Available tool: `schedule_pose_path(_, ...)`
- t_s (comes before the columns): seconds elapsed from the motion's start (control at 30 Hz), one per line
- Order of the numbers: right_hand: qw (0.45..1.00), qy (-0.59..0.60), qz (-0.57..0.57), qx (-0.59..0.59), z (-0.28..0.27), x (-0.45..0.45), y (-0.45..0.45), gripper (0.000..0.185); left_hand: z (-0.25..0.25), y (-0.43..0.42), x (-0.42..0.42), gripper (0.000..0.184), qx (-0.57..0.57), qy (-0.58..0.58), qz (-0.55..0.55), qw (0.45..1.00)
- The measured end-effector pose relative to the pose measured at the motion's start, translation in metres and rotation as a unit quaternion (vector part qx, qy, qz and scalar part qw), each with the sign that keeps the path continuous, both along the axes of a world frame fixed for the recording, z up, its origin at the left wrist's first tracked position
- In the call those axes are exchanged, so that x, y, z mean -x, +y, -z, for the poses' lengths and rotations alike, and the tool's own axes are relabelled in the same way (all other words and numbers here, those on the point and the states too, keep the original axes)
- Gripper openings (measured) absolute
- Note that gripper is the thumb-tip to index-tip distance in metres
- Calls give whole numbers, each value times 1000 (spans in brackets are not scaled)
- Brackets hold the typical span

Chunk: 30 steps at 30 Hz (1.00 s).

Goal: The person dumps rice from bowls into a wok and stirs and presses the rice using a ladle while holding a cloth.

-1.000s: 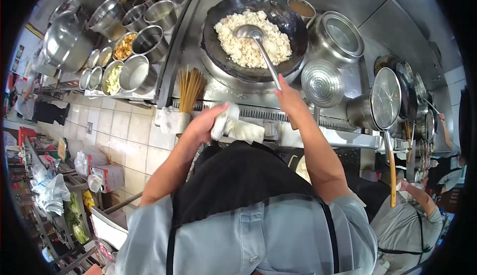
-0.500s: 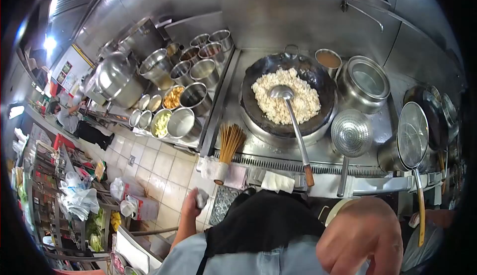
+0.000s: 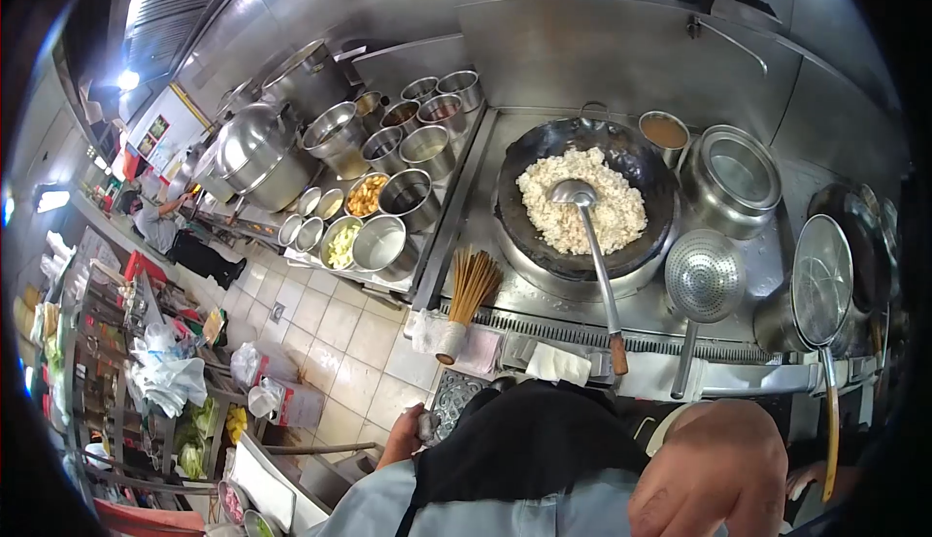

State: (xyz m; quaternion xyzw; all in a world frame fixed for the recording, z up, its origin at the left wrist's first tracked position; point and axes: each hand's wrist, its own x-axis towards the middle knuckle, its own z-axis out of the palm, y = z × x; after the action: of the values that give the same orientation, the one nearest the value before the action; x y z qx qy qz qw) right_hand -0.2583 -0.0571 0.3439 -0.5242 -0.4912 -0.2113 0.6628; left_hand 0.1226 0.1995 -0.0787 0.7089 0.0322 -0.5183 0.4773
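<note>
My left hand [image 3: 400, 434] is low beside the black apron [image 3: 524, 435], its fingers closed around a small greyish-white cloth-like bundle [image 3: 425, 425]. Close to the camera at the lower right is my right hand [image 3: 714, 469], with the fingers curled under; whatever they hold, if anything, is hidden. Beyond both hands, a black wok [image 3: 665, 187] on the stove contains white rice [image 3: 607, 212]. A metal ladle [image 3: 575, 193] lies in the rice, its wooden-ended handle resting over the wok's rim toward me. Neither hand touches the ladle or wok.
A bamboo brush [image 3: 471, 289] stands at the stove's front edge. Right of the wok are a perforated skimmer [image 3: 706, 275], a lidded pot [image 3: 733, 178] and a mesh strainer [image 3: 822, 280]. Metal containers [image 3: 383, 246] fill the left counter. A co-worker [image 3: 175, 236] stands far left; another person's hand [image 3: 804, 480] shows lower right.
The view has shifted, so the stove sits slightly lower and further right. My left hand has lowered a little beside the apron. My right hand stays curled near the camera.
</note>
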Motion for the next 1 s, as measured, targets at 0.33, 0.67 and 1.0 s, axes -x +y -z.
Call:
schedule_pose_path(0.33, 999, 2, 28, 16, -5, 20, -5, 39, 23, 9, -4, 33, 19, 39, 27, 999)
schedule_pose_path(0.67, 993, -24, 25, -111, 13, 32, 15, 22, -13, -11, 5, 34, -5, -4, 66, 998)
schedule_pose_path(1.0, 952, 20, 220, -212, 88, 52, -9, 19, -16, -20, -37, 40, 187, 98, -133, 968)
